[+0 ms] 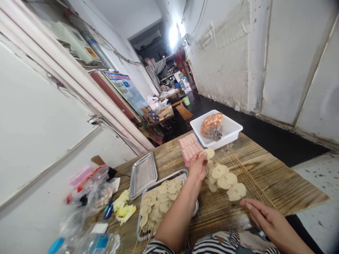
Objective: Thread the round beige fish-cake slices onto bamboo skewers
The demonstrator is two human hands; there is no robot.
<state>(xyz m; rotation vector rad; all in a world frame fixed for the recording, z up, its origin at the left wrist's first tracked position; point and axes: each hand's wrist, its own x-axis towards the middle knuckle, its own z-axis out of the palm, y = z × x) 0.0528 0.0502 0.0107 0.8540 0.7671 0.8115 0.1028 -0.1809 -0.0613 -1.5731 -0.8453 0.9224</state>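
My left hand [198, 165] pinches a pale, round slice [208, 153], possibly potato, beyond the end of a skewered row. Low on the right, my right hand [267, 216] is closed round the near end of a thin skewer, mostly hidden by the slices. Several pale slices [227, 180] are threaded along it, running from near my right fingers toward my left hand. More slices [156, 204] fill a metal tray [184, 171] under my left forearm. Loose bamboo skewers [250, 174] lie on the wooden table beyond my right hand.
A white tub [230, 139] at the far table edge holds a bundle of reddish skewered food [212, 125]. Beside it lies a pack of pink sausages [190, 145]. Leftward are a second metal tray [143, 173], yellow crumpled material [123, 208], plastic bags [99, 194] and a bottle [99, 243].
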